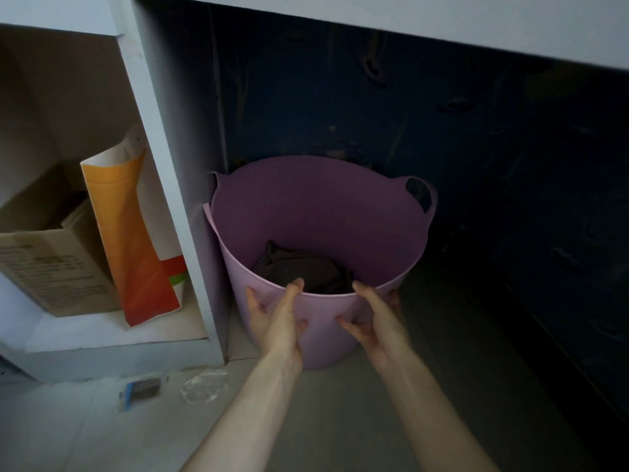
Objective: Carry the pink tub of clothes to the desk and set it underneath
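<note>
The pink tub [316, 212] stands on the floor under the white desk top [425, 15], tight against the desk's left side panel [177, 185]. Dark clothes [299, 270] lie at its bottom. One loop handle [423, 195] shows at the far right rim. My left hand [275, 318] rests against the tub's near outer wall with fingers spread and the thumb up at the rim. My right hand [374, 318] lies beside it on the same wall, fingers spread, thumb at the rim. Neither hand is closed around the tub.
Left of the panel is an open shelf with a cardboard box [51, 260] and an orange-and-white paper bag [136, 233]. A dark blue wall [442, 131] backs the space under the desk. A small packet [141, 390] and clear plastic wrap [204, 384] lie on the tiled floor.
</note>
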